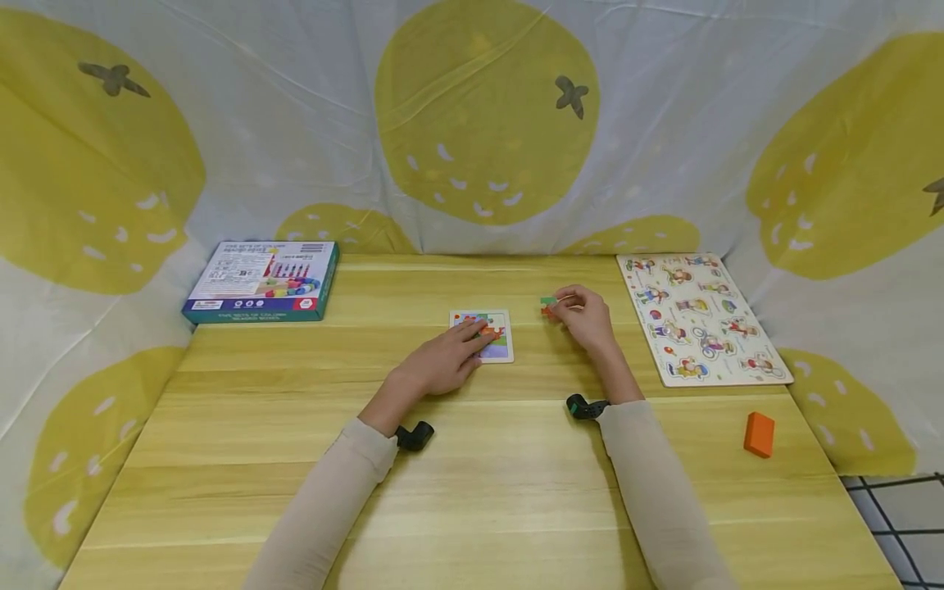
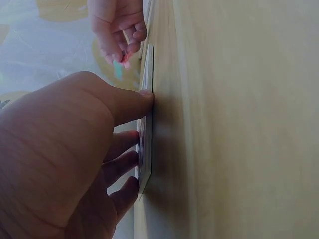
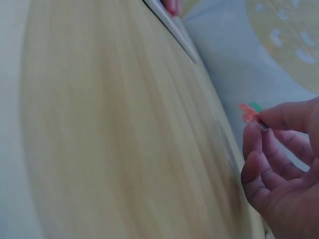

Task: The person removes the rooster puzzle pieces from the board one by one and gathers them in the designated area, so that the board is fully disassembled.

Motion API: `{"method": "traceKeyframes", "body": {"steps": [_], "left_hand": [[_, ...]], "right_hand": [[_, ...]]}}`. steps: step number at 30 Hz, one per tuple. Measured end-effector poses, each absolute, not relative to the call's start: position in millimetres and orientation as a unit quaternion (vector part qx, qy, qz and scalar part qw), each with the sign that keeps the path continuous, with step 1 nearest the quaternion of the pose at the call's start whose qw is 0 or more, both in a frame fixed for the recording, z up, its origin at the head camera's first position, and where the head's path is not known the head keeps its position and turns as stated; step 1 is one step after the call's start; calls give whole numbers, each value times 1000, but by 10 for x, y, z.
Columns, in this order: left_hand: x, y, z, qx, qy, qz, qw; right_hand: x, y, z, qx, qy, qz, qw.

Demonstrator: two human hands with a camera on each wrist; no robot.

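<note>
A small square jigsaw puzzle (image 1: 504,356) with a white border and a colourful picture lies on the table in the head view. My left hand (image 1: 441,360) rests on it, fingers spread across its left part. In the left wrist view the thumb touches the puzzle board's edge (image 2: 148,149) while the fingertips lie on its face. Just right of the board, my right hand (image 1: 587,319) pinches a red and green puzzle piece (image 1: 547,304) between thumb and fingers. The right wrist view shows this piece (image 3: 250,113) held above the table; its picture is too blurred to read.
At the back left lies a boxed bead set (image 1: 261,283). A larger picture board (image 1: 701,319) with cartoon figures lies at the right, with an orange block (image 1: 759,435) in front of it. A lemon-print cloth (image 1: 487,115) hangs behind the wooden table (image 1: 479,492).
</note>
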State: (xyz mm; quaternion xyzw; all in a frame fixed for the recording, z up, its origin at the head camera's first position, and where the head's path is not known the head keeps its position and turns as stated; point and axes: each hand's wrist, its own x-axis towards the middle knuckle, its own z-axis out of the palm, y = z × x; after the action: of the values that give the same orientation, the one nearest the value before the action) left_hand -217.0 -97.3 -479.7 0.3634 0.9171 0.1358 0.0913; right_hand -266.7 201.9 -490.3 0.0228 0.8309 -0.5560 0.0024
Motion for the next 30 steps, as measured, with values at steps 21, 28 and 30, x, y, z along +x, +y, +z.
{"method": "traceKeyframes", "body": {"steps": [21,28,30], "left_hand": [[-2161,-1001,-4841,365,917,134,87],[-2157,-969,-4835,375,914,132,78],[-2155,-964,-4826,374,914,132,80]], "right_hand": [[-2675,2693,-4865,74,880,-468,27],[-2653,2677,-4873,78,902,-424,-2],[-2648,2661,-4870,83,901,-426,-8]]}}
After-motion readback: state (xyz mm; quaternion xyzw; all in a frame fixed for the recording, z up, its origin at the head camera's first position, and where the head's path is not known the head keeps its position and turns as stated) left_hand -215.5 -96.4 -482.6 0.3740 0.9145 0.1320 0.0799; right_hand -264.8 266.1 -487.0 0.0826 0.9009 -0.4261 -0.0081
